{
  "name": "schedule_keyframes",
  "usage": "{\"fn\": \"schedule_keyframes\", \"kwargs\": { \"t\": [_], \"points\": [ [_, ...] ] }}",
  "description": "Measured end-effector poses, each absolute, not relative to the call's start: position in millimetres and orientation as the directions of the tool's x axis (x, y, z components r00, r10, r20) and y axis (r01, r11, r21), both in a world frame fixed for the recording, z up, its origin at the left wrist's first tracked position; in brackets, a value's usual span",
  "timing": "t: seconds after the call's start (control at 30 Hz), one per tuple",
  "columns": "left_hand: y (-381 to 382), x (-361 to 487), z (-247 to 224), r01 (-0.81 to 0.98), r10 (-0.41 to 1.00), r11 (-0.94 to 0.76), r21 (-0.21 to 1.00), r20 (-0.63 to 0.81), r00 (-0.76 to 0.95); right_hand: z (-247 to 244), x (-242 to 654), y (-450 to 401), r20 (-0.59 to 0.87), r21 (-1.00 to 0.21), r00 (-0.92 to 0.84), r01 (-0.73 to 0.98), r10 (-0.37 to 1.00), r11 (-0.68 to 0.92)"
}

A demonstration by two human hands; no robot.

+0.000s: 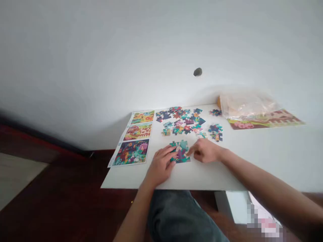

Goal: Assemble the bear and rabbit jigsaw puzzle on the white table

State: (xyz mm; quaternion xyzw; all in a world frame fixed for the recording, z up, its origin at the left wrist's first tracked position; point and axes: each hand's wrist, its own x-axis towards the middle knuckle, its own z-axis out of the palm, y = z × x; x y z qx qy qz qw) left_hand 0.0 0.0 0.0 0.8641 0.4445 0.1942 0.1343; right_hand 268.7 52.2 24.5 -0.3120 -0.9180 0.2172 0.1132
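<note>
Joined jigsaw pieces showing a white rabbit make a small puzzle section (180, 155) near the table's front edge. My left hand (163, 164) lies over its left side, fingers stretched out across the pieces. At the section's right edge, the extended index finger of my right hand (203, 150) touches a piece, with the other fingers curled under. Whether anything sits in those curled fingers is hidden. Beyond both hands, several loose jigsaw pieces (188, 118) lie spread out and partly overlapping. A small group of pieces (215, 131) rests farther right.
A sheet with three printed pictures (133, 151) lies along the left of the white table (264, 154). At the back right, a clear plastic bag (248, 105) partly covers a farm-scene picture (267, 120). The wall (151, 50) borders the table's far edge.
</note>
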Motion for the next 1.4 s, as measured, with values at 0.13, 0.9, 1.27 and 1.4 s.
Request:
{"fn": "schedule_keyframes", "kwargs": {
  "t": [0.13,0.9,1.27,1.4],
  "points": [
    [-1.7,-3.3,-4.4,0.716,0.850,-0.522,0.464,0.359,0.386,25.5,284.3,65.4,0.099,-0.354,-0.517,0.780,0.850,0.516],
    [117.4,27.9,10.7,-0.231,0.728,0.278,0.933,-0.047,0.684,29.0,307.0,85.1,-0.072,-0.190,-0.225,0.959,0.972,0.208],
    [114.8,27.2,16.4,0.094,0.412,0.458,0.884,-0.304,0.859,28.5,287.9,75.9,-0.148,-0.229,-0.379,0.912,0.914,0.341],
    [112.6,30.3,18.5,0.162,0.453,0.410,0.898,-0.354,0.818,27.7,288.1,77.3,-0.162,-0.254,-0.388,0.905,0.907,0.341]
  ]
}}
